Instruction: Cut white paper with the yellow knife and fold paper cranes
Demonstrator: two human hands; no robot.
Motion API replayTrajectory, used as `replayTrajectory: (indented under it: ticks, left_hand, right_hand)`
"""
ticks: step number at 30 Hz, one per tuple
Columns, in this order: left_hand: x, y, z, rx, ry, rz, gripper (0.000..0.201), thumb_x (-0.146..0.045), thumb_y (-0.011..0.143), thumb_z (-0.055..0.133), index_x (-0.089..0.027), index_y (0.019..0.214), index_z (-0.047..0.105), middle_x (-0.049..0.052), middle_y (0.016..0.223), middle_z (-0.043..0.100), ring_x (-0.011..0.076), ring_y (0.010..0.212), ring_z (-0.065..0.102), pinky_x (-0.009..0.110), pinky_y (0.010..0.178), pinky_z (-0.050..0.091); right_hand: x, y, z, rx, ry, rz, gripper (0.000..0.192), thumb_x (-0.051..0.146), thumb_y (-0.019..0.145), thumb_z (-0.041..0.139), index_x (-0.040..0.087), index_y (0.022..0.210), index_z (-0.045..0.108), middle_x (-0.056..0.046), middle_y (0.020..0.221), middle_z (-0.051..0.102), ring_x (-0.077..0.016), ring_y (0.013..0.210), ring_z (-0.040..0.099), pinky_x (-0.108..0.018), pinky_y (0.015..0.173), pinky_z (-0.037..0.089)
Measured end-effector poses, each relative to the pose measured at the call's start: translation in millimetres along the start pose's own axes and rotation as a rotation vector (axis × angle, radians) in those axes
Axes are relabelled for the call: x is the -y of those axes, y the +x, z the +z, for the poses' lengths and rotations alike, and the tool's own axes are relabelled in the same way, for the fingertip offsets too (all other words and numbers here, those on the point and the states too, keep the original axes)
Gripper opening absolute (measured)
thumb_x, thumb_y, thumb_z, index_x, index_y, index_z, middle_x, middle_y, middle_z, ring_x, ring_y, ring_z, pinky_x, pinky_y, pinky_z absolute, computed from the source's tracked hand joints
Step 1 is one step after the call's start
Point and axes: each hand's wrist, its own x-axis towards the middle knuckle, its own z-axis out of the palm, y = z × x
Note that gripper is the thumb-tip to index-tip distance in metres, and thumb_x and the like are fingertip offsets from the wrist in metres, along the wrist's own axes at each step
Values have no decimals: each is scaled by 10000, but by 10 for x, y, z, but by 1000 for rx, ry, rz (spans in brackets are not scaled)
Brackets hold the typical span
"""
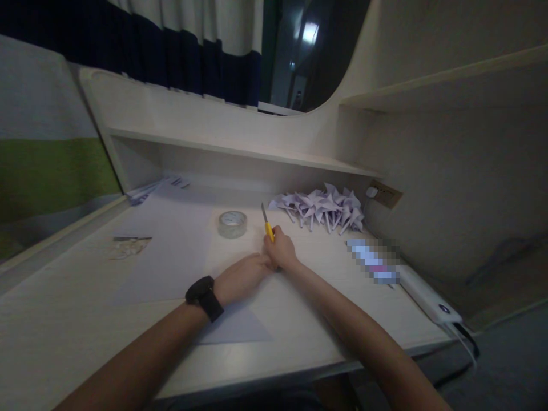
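My right hand (281,249) grips a yellow utility knife (267,223) with its blade pointing away from me, near the middle of the desk (64,319). My left hand (242,276), with a black watch on the wrist, lies flat on the desk right beside the right hand, touching it. A large pale sheet of paper (166,254) lies under and to the left of my left hand. A roll of clear tape (232,223) stands just left of the knife.
A heap of folded white paper pinwheels (323,208) lies at the back right, near a wall socket (385,194). A white power bank (428,297) with a cable sits at the right edge. Paper sheets (149,189) lie at the back left, a small picture (128,246) at left.
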Motion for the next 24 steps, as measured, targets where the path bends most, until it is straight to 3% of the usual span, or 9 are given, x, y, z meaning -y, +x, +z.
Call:
replayTrajectory:
  ticks: [12,20,24]
  left_hand:
    - [-29,-1,-13,64,161,-16,267,-82,924,430,-180,1039,651,55,1060,664,186,1001,602,316,916,425]
    - [-33,-14,-16,67,199,-21,266,-88,920,425,-178,956,672,47,970,670,186,923,604,308,856,430]
    - [-36,-16,-25,63,165,-12,286,-79,914,428,-186,1063,647,51,1064,662,190,980,595,308,878,428]
  right_hand:
    - [-36,-124,-34,-92,-129,10,253,346,955,328,203,1141,423,-81,828,681,-259,768,661,-305,638,415]
    - [-66,-129,-111,-109,-91,45,266,362,954,323,204,1143,421,-72,819,677,-246,756,653,-294,636,399]
    - [-19,-138,-83,-83,-32,74,281,376,952,320,203,1149,422,-73,842,677,-246,780,651,-298,648,406]
